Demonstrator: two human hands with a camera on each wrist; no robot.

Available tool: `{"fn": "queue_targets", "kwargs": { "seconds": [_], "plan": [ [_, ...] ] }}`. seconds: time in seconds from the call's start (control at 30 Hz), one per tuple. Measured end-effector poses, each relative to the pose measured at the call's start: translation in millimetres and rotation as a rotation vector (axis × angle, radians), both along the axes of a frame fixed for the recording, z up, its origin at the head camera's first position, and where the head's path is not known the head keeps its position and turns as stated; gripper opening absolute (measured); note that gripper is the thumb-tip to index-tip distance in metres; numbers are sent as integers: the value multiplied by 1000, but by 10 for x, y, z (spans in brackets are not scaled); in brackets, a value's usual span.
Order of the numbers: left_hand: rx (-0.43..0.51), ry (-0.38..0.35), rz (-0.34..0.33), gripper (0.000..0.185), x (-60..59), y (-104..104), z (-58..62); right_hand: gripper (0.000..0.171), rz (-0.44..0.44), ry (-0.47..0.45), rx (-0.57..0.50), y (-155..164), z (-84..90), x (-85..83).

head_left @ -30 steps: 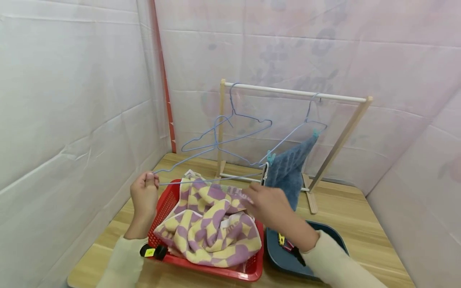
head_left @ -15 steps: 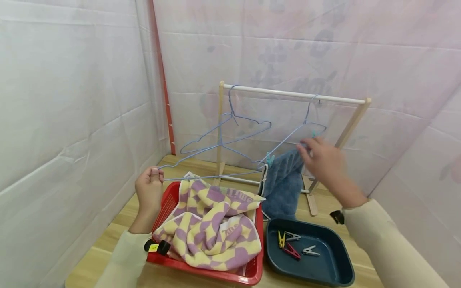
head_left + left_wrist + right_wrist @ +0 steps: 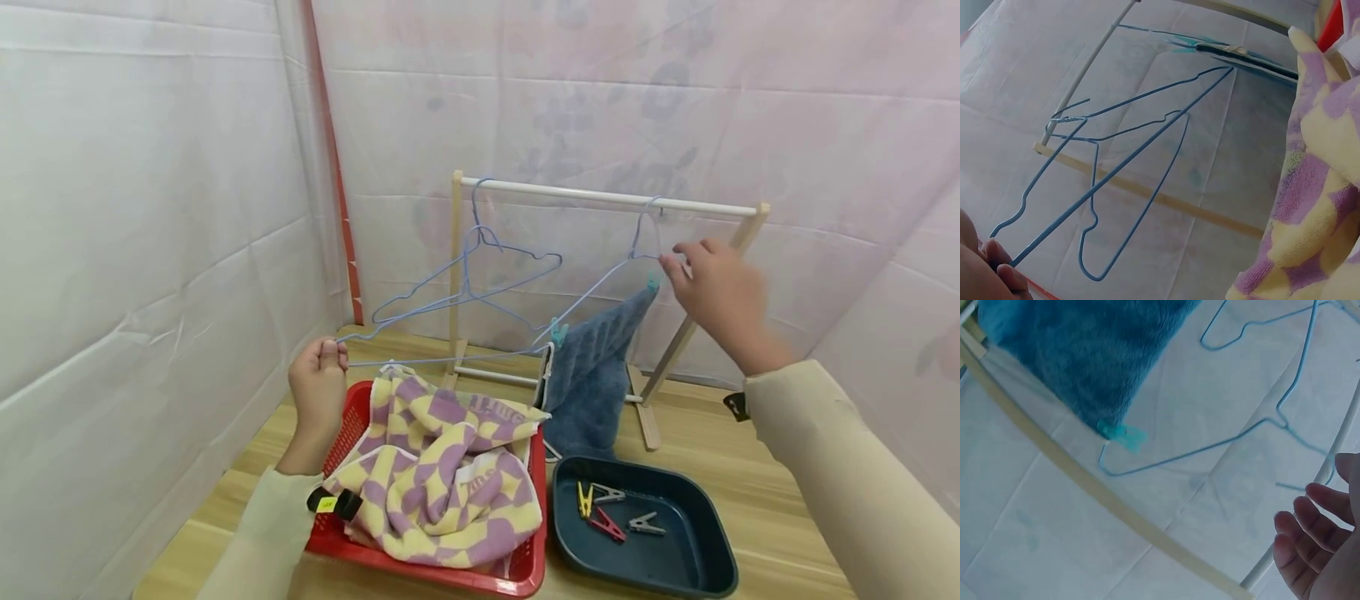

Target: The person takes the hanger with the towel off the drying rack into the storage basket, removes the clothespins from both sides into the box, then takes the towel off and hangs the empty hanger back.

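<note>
My left hand pinches the corner of a blue wire hanger above the red basket; the left wrist view shows the fingertips on the same hanger. My right hand is raised, fingers relaxed and empty, beside the shoulder of a second blue hanger hooked on the white rail. A blue towel is clipped to that hanger by teal pegs. The right wrist view shows the loose fingers, the towel and a peg.
A yellow and purple checked towel fills the basket. A dark blue tray to its right holds several pegs. Another blue hanger hangs at the rail's left end. The wooden rack stands near white sheet walls.
My right hand left the checked towel in the basket and rose to the right-hand hanger at the rail. My left hand lifted its hanger slightly.
</note>
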State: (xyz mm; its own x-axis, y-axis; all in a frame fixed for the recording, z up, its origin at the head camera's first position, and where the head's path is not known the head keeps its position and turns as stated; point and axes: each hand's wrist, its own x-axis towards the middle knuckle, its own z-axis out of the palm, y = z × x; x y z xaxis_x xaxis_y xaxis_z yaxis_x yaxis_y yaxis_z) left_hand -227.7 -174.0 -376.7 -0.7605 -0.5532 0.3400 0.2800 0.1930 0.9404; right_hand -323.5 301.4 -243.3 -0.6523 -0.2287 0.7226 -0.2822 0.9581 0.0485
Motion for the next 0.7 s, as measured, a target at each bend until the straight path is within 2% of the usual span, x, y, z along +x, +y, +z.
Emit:
{"fn": "queue_targets", "kwargs": {
  "seconds": [0.13, 0.27, 0.47, 0.7],
  "plan": [
    [28, 16, -12, 32, -44, -2, 21, 46, -79, -14, -67, 90, 118, -122],
    [31, 34, -6, 30, -96, 0, 26, 57, -142, -98, -156, 163, 270, -231],
    [59, 55, -1, 29, -172, 24, 40, 63, -157, -212, -257, 262, 402, -393],
    [43, 44, -16, 29, -262, 81, 74, 64, -153, -261, -275, 343, 363, -502]
  ]
}}
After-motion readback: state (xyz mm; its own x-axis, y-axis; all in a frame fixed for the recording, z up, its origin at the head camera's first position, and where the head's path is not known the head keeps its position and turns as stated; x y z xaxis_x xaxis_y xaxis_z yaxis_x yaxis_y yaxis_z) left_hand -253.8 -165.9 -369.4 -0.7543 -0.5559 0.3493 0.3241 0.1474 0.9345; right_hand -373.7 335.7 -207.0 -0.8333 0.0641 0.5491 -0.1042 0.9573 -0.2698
